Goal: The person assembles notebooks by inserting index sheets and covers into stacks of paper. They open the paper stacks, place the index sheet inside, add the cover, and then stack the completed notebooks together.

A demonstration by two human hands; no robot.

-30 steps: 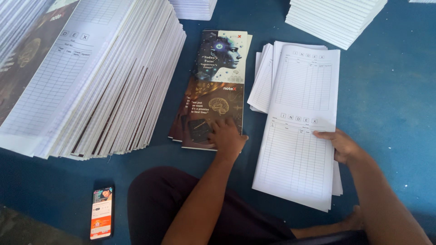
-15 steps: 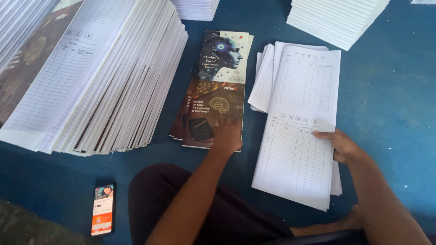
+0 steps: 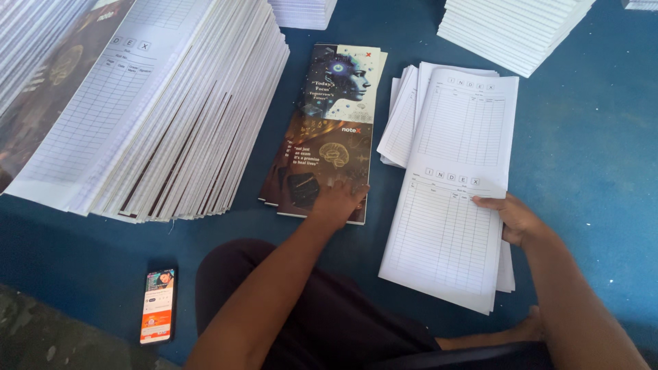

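**Left palm on the covers, right fingers at the index sheets**

Far left: a tall fanned stack of white ruled index sheets [image 3: 147, 109], leaning across the blue cloth-covered surface [image 3: 589, 151]. Below it, a slim smartphone with an orange-lit screen [image 3: 157, 305], lying flat and well apart from both hands.

Centre: a small pile of glossy dark printed cover cards [image 3: 332, 130], long edges running away from the body. Left hand [image 3: 337, 201] resting on the near end of the top card, fingers spread and flat, pressing down but not pinching; forearm reaching straight up from the lap, wrist low.

Right: a stack of long white index sheets [image 3: 459, 185], top sheet skewed slightly over the ones beneath. Right hand [image 3: 510, 218] at the sheet's right edge, about midway along, thumb on top, other fingers hidden under the paper, so apparently closed on the edge, though not certain. Forearm angled in from the lower right.

To lift one cover cleanly: better to slide only the top card with light fingertip pressure, keep the rest squared, and hold the sheet by its edge without creasing.

Upper right: another neat white paper stack [image 3: 514, 31], untouched.
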